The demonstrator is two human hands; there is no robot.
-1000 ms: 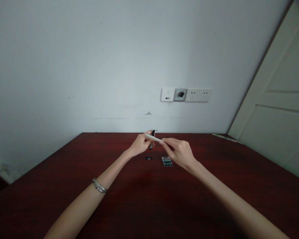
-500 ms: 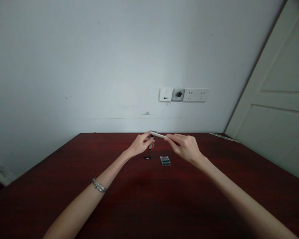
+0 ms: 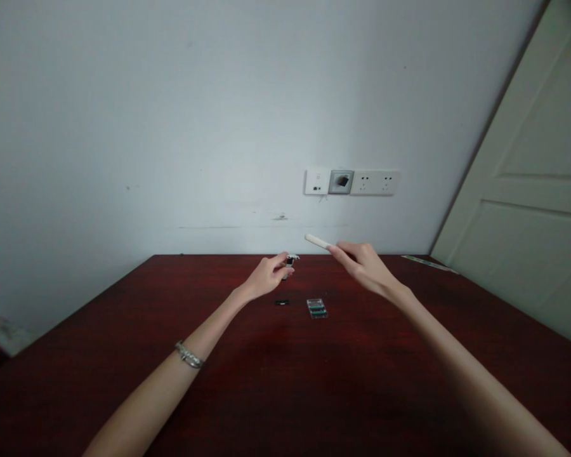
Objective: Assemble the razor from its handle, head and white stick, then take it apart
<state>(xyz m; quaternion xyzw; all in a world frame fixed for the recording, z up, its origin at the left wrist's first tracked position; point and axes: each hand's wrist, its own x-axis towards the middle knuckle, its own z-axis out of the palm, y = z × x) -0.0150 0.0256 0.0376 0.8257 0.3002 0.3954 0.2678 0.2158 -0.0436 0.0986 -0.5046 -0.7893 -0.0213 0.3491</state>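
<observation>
My left hand (image 3: 265, 278) is closed on a small dark razor handle (image 3: 289, 261) whose silvery head sticks up past the fingertips, above the far middle of the dark red table (image 3: 247, 381). My right hand (image 3: 365, 266) pinches one end of a thin white stick-like piece (image 3: 317, 241), raised up and to the right, apart from the left hand. Below the hands a small black part (image 3: 281, 302) and a clear case with green cartridges (image 3: 317, 308) lie on the table.
A white wall rises behind the table with a row of sockets (image 3: 351, 182). A pale door (image 3: 528, 209) stands at the right. A thin strip (image 3: 428, 262) lies at the table's far right edge. A metal bracelet (image 3: 189, 355) circles my left wrist.
The white piece was held at the left hand's handle; my right hand has drawn it away, up and to the right. The left hand has stayed in place.
</observation>
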